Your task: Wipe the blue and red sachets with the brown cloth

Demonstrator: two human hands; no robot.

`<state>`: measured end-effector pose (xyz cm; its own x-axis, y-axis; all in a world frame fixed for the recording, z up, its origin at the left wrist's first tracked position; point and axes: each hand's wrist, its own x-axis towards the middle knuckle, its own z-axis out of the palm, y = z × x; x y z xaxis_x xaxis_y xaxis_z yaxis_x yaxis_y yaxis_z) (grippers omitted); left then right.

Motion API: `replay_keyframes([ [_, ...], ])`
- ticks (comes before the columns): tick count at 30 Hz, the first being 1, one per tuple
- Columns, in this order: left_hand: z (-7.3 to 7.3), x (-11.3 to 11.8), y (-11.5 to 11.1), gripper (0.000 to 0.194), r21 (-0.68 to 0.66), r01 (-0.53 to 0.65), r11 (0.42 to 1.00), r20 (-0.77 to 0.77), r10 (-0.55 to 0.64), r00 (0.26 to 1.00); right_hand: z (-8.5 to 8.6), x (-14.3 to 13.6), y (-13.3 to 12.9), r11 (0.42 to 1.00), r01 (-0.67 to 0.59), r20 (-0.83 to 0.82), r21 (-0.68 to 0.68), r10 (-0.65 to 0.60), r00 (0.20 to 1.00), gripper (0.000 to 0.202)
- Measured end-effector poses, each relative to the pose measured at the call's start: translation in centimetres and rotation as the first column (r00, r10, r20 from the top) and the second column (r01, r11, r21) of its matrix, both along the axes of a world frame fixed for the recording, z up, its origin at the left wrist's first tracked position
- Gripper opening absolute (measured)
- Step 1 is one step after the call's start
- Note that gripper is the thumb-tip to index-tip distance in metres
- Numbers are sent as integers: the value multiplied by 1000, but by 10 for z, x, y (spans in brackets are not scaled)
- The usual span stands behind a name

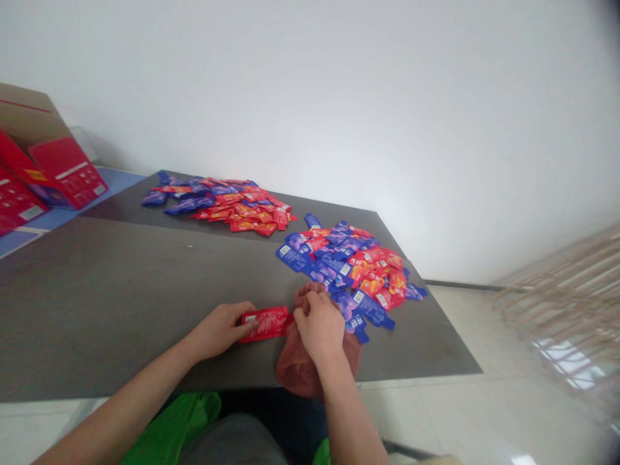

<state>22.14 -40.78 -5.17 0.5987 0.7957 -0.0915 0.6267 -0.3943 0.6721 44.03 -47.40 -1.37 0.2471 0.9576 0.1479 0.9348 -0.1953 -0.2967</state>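
My left hand [223,330] pinches the left end of a red sachet [267,323] with white print and a pale label, just over the table's near edge. At the sachet's other end is a brown cloth [296,363], partly draped past the table edge. My right hand [320,323] lies on the cloth with its fingers closed on a bunched part of it, beside the sachet's narrow end. Whether these fingers also grip the sachet is hidden. Right beyond that hand spreads a pile of red and blue-purple sachets [345,258].
A second heap of red and blue sachets [232,201] lies farther back on the grey table [121,290]. Red printed cartons [68,171] stand at the far left on a blue surface. A white wall [310,103] rises behind; slatted wooden pieces [571,303] are at the right.
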Motion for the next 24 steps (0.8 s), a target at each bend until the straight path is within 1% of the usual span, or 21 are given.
replay_keyframes([
  [2, -3, -1, 1, 29, -19, 4, 1000, 29, -3, 1000, 4, -24, -8, 992, -109, -30, 59, 111, 993, 7],
  [4, -6, 0, 3, 25, -38, 10, 999, 62, -8, 998, 0, -50, -12, 970, -235, -44, 58, 238, 970, 7],
  [6, -6, 1, 4, 22, -41, 10, 999, 68, -8, 998, -10, -62, -11, 968, -252, -56, 14, 253, 966, 7],
  [8, -3, 2, 3, 24, -25, -4, 1000, 29, 4, 1000, -19, -52, -6, 983, -177, -48, -41, 175, 983, 7],
  [10, 1, 2, 2, 27, -9, -19, 1000, -7, 19, 1000, -23, -27, 2, 994, -69, -11, -89, 68, 998, 10],
  [12, 4, 2, 1, 28, -11, -26, 1000, -19, 25, 999, -20, -4, 7, 993, 15, 36, -118, -11, 999, 13],
  [14, 6, 1, 0, 28, -25, -30, 999, -17, 29, 999, -11, 3, 6, 994, 41, 56, -99, -35, 998, 14],
  [15, 7, 1, 0, 29, -32, -31, 999, -14, 30, 999, -6, -2, 3, 997, 24, 50, -68, -20, 999, 13],
  [16, 7, 2, 0, 29, -42, -27, 999, -1, 27, 1000, -2, -11, 0, 999, -20, 34, -29, 21, 999, 11],
  [18, 7, 2, 0, 28, -68, -9, 998, 52, 13, 999, 1, -36, -6, 987, -152, -10, 42, 153, 988, 8],
  [20, 7, 4, 1, 24, -88, 1, 996, 94, 8, 996, -4, -56, -8, 962, -269, -45, 48, 271, 961, 7],
  [21, 7, 4, 1, 22, -86, -3, 996, 92, 10, 996, -8, -60, -7, 957, -290, -58, 28, 291, 955, 7],
  [22, 8, 4, 1, 20, -76, -10, 997, 73, 15, 997, -12, -58, -5, 962, -273, -63, -1, 272, 960, 8],
  [24, 9, 5, 1, 21, -43, -22, 999, 20, 23, 1000, -19, -41, 0, 985, -162, -47, -68, 159, 986, 9],
])
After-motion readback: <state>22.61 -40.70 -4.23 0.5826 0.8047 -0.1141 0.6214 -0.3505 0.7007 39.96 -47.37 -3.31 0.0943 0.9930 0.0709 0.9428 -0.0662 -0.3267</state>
